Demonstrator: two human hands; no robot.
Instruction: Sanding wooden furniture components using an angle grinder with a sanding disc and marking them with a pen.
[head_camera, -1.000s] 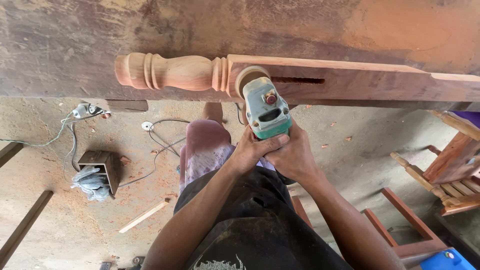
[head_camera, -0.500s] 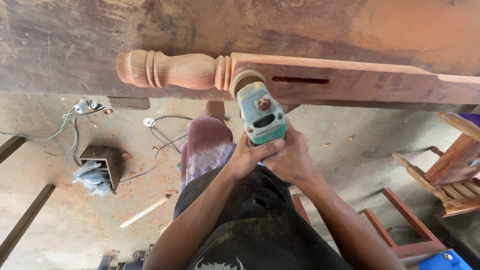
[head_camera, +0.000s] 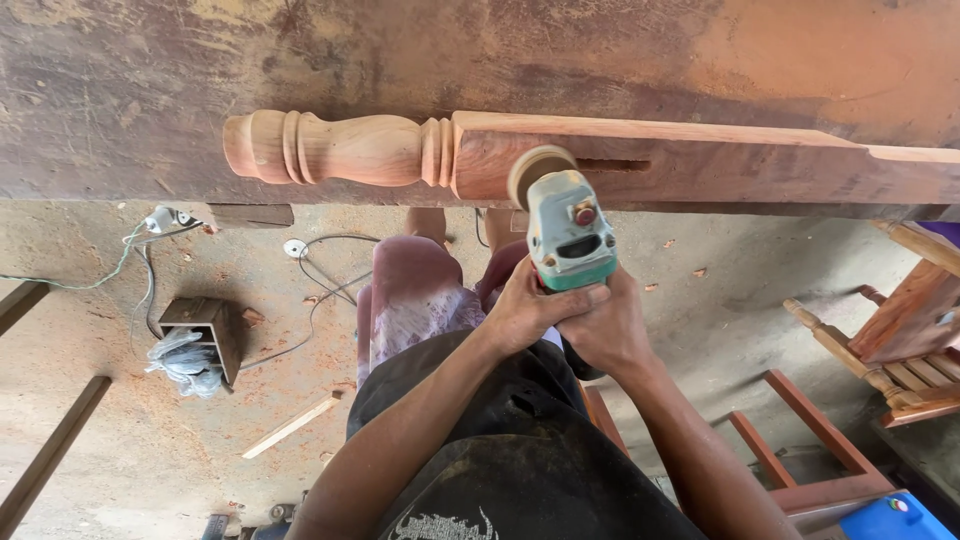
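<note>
A turned wooden furniture leg (head_camera: 640, 160) lies along the edge of a worn wooden workbench (head_camera: 480, 60), its rounded lathe-turned end (head_camera: 330, 148) to the left and a mortise slot (head_camera: 612, 164) in its square part. A green and grey angle grinder (head_camera: 566, 230) has its sanding disc (head_camera: 538, 170) pressed against the square part just left of the slot. My left hand (head_camera: 528, 312) and my right hand (head_camera: 610, 325) both grip the grinder's body from below, side by side.
On the dusty floor to the left lie cables (head_camera: 320, 275), a small wooden box with a plastic bag (head_camera: 200, 345) and a wood strip (head_camera: 292, 425). Wooden chair frames (head_camera: 890, 330) stand at the right, a blue object (head_camera: 895, 518) at bottom right.
The grinder and both hands have shifted to the right along the leg, toward the mortise slot. The grip is unchanged.
</note>
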